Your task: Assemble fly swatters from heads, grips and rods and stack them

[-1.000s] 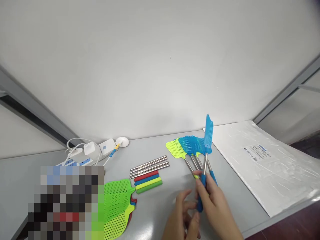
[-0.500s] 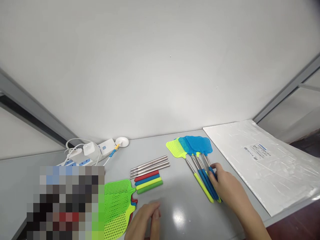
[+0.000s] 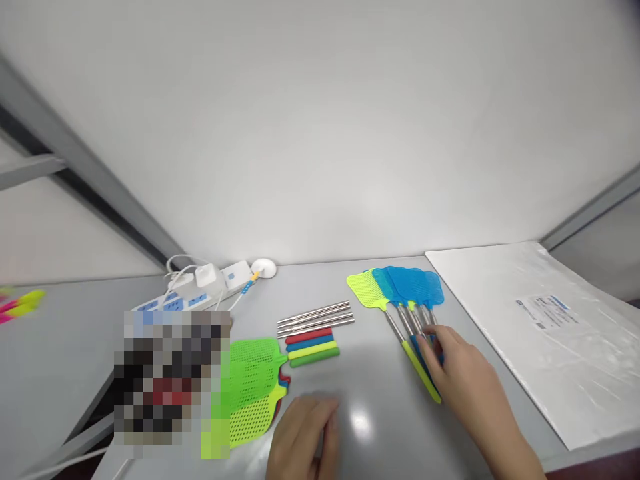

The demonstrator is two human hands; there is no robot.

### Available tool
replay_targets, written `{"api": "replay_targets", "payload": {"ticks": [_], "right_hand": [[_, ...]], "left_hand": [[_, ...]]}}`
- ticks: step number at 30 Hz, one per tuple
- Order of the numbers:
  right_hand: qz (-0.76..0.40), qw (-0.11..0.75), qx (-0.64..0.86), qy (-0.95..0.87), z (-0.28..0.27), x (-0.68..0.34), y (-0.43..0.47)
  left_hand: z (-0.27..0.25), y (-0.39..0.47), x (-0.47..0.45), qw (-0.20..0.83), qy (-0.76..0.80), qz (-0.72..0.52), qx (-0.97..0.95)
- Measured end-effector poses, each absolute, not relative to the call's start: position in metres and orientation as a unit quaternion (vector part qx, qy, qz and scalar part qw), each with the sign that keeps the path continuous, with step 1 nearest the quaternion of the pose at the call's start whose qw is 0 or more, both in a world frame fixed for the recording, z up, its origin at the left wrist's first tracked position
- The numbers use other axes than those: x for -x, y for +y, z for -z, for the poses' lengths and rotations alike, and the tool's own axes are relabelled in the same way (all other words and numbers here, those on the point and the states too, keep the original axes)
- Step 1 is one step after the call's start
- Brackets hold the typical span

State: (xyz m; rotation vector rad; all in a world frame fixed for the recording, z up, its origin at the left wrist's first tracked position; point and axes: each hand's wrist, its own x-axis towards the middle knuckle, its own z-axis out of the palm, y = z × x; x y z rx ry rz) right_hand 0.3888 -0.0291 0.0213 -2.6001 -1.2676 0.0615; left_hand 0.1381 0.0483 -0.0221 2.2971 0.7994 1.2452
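Note:
My right hand (image 3: 463, 373) rests on the handles of a fanned row of assembled fly swatters (image 3: 400, 288), blue and yellow-green heads on metal rods, lying flat on the grey table (image 3: 365, 373). My left hand (image 3: 305, 437) hovers low over the table with loosely curled fingers and holds nothing. It is nearest to a pile of loose swatter heads (image 3: 253, 380), green on top. Beyond them lie several bare metal rods (image 3: 315, 315) and red, blue, yellow and green handle grips (image 3: 313, 347).
A white power strip with plugs and cables (image 3: 200, 287) sits at the back left by the wall. A large plastic-wrapped white sheet (image 3: 540, 320) covers the table's right side. A pixelated block (image 3: 170, 373) hides the near left. Pink and yellow items (image 3: 20, 303) lie far left.
The blue swatter that both hands held upright now lies with the row. My left hand has drawn back to the left, and the view has shifted left.

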Motion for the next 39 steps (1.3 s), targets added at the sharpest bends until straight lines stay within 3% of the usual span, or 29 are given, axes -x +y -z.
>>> {"api": "replay_targets", "payload": {"ticks": [3,10,29,32,36,38,39], "right_hand": [[-0.031,0.118,0.823,-0.554,-0.029,-0.366,0.003],[-0.034,0.011,0.682,-0.731,-0.044,-0.340,0.111],[-0.073,-0.024,0.571,-0.817,-0.035,-0.335,0.172],[-0.051,-0.014,0.582,-0.811,-0.040,-0.337,0.173],[-0.004,0.038,0.642,-0.766,-0.072,-0.349,0.152],[-0.007,0.111,0.672,-0.732,-0.093,-0.353,0.128],[-0.040,0.196,0.681,-0.704,-0.103,-0.354,0.113]], "left_hand": [[0.008,0.056,-0.133,0.190,0.275,-0.389,-0.858],[-0.007,0.064,-0.133,0.098,0.435,-0.244,-0.861],[0.025,0.055,-0.146,0.037,0.426,-0.233,-0.873],[0.021,0.046,-0.147,0.117,0.362,-0.266,-0.886],[0.014,0.026,-0.138,0.368,0.352,-0.324,-0.797],[0.011,0.019,-0.132,0.458,0.418,-0.345,-0.705],[0.010,0.017,-0.129,0.481,0.444,-0.358,-0.665]]}}
